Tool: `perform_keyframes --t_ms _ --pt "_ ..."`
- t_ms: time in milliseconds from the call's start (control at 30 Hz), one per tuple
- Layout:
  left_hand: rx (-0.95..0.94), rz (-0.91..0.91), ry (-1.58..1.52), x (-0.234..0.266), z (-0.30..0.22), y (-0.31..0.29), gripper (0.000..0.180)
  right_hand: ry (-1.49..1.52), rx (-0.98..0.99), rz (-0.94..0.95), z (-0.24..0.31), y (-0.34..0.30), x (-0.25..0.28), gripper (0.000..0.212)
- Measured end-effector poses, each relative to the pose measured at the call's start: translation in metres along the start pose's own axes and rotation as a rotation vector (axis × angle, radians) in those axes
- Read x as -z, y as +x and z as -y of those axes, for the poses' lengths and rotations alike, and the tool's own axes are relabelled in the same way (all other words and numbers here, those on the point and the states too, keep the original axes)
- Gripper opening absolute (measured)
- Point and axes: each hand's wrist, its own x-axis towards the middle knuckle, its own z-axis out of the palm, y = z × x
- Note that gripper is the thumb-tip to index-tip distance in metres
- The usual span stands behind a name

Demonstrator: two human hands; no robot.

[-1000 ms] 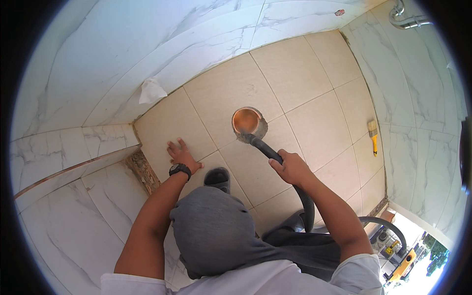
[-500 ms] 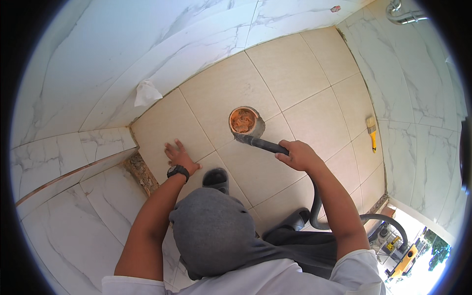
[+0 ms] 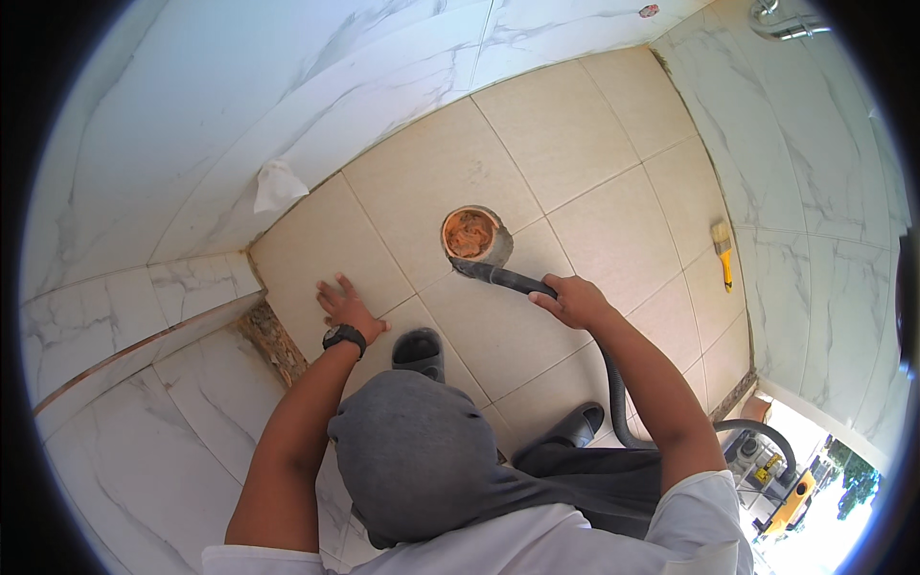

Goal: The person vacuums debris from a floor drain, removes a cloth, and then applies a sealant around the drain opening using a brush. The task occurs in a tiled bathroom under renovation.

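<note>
My right hand (image 3: 578, 302) is wrapped round a black vacuum hose (image 3: 522, 282) close to its nozzle end. The nozzle tip rests at the near rim of a round drain hole (image 3: 470, 234) in the beige tiled floor. Inside the hole's pale pipe ring sits crumpled orange-brown material; its kind I cannot make out. Rough grey mortar (image 3: 499, 251) borders the hole on its right side. My left hand (image 3: 349, 311), with a black watch at the wrist, lies flat on the floor tiles, fingers spread, holding nothing.
A yellow-handled paintbrush (image 3: 724, 257) lies by the right wall. White crumpled paper (image 3: 279, 187) is at the left wall's foot. The hose curves behind my right arm toward a yellow-and-grey machine (image 3: 781, 484) beyond the doorway. A chrome pipe (image 3: 791, 29) juts out at the upper right.
Almost nothing differs. The whole view has shifted slightly, and the nozzle stays at the drain hole's near rim.
</note>
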Motion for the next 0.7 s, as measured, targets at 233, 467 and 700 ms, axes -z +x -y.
perform_keyframes --t_ms 233,467,700 --pt "-0.006 0.006 -0.003 0.001 0.0 0.0 0.146 -0.323 0.137 -0.033 0.015 0.011 0.056 0.041" --pt "0.009 -0.002 -0.003 0.0 -0.001 0.001 0.147 -0.474 0.2 -0.089 0.025 0.024 0.08 0.038" --pt "0.03 -0.004 0.023 -0.001 -0.004 0.001 0.147 -0.547 0.177 0.039 0.017 0.04 0.101 0.031"
